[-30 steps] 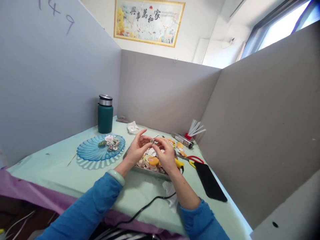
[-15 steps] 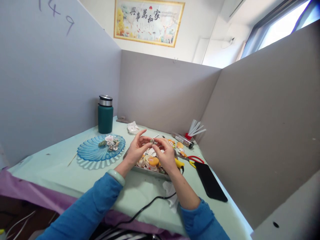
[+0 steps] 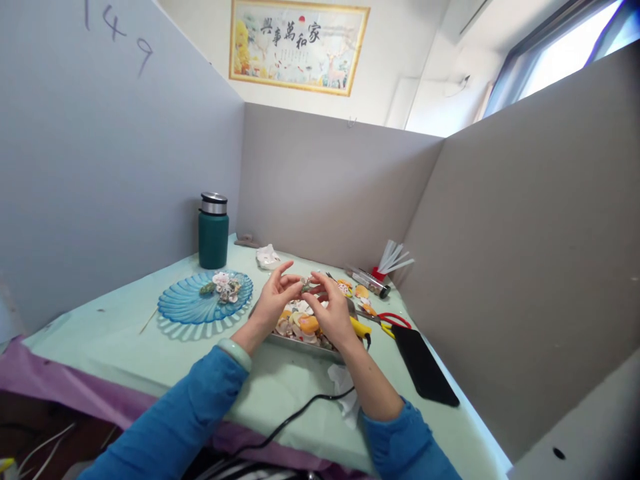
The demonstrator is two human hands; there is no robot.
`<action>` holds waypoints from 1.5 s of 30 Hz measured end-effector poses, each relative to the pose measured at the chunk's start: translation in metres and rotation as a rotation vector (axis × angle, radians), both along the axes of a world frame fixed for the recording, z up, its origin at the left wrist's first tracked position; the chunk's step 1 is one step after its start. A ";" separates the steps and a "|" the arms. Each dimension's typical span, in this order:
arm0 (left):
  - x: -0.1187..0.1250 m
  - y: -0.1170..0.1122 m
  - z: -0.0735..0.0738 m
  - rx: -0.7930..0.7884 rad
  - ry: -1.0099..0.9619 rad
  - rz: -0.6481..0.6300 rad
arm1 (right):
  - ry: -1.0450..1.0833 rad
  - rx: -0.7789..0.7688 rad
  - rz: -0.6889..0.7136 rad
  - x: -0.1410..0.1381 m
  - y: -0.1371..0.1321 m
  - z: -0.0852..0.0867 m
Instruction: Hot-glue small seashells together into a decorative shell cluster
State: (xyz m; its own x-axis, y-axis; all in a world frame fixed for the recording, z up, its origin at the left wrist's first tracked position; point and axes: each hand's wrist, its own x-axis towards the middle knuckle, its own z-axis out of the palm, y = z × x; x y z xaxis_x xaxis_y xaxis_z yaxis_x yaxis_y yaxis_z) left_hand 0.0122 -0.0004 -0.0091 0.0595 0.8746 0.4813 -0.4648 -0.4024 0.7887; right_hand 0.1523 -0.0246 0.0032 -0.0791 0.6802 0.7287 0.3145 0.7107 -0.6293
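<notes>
Above a metal tray [image 3: 313, 349] my left hand [image 3: 273, 300] and my right hand [image 3: 331, 310] meet at the fingertips. Between them both pinch a small greenish-white piece [image 3: 305, 285], perhaps a shell; it is too small to make out. Loose shells [image 3: 300, 325], white and orange, fill the tray beneath my hands. To the left lies a blue scalloped plate [image 3: 175, 303] bearing a cluster of pale shells [image 3: 226, 287] and a green piece [image 3: 207, 289]. A yellow-handled tool [image 3: 361, 327], partly hidden by my right hand, rests at the tray's right side.
A green bottle [image 3: 213, 233] stands behind the plate. On the right are scissors [image 3: 395, 320], a black phone [image 3: 425, 367], a clear tube [image 3: 369, 281] and white sticks [image 3: 393, 259] in a red holder. A black cord [image 3: 295, 415] crosses the front beside a tissue [image 3: 345, 393]. Partitions enclose the table.
My fingers have shifted around the small piece, and my right fingertips have lifted and spread slightly, showing more of it. The whole view has moved slightly; the things on the table stay put.
</notes>
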 end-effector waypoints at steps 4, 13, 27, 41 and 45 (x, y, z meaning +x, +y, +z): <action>-0.002 0.000 0.001 -0.058 -0.032 -0.085 | -0.049 0.089 -0.049 0.001 -0.002 0.001; -0.004 -0.002 0.002 -0.094 -0.024 -0.134 | -0.182 0.176 -0.109 0.002 -0.003 0.000; -0.007 0.002 0.000 -0.145 -0.087 -0.189 | -0.214 0.321 -0.181 0.002 0.000 -0.003; -0.007 -0.002 0.002 -0.157 -0.087 -0.196 | -0.283 0.346 -0.190 0.003 0.003 -0.006; -0.007 -0.001 0.002 -0.163 -0.076 -0.189 | -0.284 0.351 -0.197 0.002 0.003 -0.006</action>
